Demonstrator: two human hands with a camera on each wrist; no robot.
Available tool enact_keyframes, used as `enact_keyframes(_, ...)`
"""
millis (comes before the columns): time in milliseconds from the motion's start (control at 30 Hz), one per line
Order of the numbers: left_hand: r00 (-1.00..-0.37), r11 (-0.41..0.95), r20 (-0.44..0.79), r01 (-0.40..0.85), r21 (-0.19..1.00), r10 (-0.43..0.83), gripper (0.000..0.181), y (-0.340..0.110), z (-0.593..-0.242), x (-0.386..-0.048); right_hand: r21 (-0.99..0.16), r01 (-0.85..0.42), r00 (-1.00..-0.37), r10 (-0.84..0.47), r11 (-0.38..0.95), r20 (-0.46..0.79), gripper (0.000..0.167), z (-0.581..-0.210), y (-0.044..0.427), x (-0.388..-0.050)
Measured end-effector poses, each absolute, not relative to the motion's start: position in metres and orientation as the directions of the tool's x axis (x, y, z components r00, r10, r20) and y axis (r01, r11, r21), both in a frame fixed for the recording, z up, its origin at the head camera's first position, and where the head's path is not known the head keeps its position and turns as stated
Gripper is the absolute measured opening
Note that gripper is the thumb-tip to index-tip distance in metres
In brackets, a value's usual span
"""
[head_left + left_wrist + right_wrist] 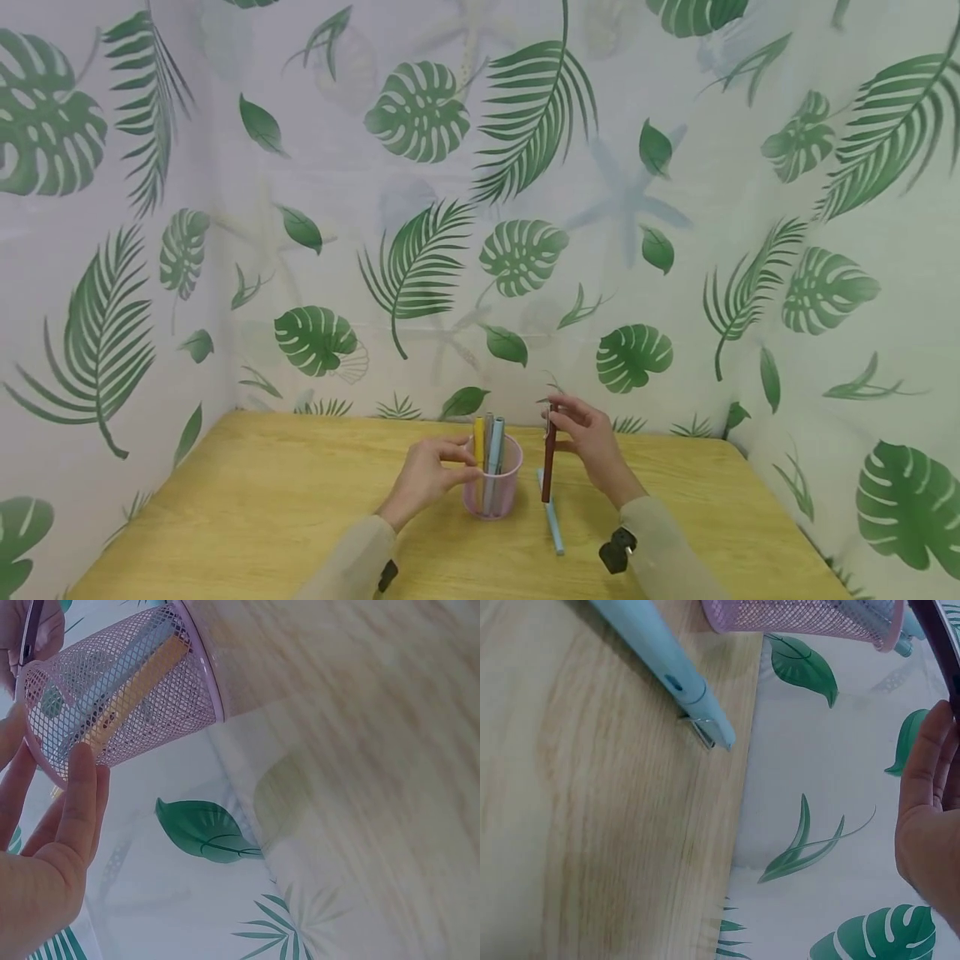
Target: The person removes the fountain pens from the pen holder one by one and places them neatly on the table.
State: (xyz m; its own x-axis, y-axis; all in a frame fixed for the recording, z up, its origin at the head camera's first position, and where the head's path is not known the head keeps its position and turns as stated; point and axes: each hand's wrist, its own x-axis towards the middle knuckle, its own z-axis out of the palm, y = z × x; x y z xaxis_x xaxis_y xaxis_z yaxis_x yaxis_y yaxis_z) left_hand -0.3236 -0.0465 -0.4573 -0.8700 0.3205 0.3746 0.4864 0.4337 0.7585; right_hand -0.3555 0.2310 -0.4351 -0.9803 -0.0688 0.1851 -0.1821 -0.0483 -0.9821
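A pink mesh cup (492,498) stands upright on the table, with a yellow pen (479,440), a grey one and light blue ones inside. My left hand (429,477) holds the cup at its left side near the rim; in the left wrist view, fingers (81,795) lie against the mesh. To the right of the cup, my right hand (596,446) pinches a dark red pen (549,467) by its upper end, its lower end pointing down. Behind and below that pen, a light blue pen (554,529) lies on the table, also seen in the right wrist view.
The wooden table (300,500) reaches back to a white sheet (247,350) with green leaf prints, which also hangs on the left and right sides. Dark devices (618,550) sit at both wrists.
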Motion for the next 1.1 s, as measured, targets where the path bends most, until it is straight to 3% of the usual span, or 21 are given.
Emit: enact_keyframes(1100, -0.887, 0.445, 0.324, 0.449, 0.775, 0.33, 0.014, -0.048, -0.454, -0.324, -0.976, -0.062, -0.991, -0.132, 0.207, 0.034, 0.045, -0.461, 0.273, -0.355)
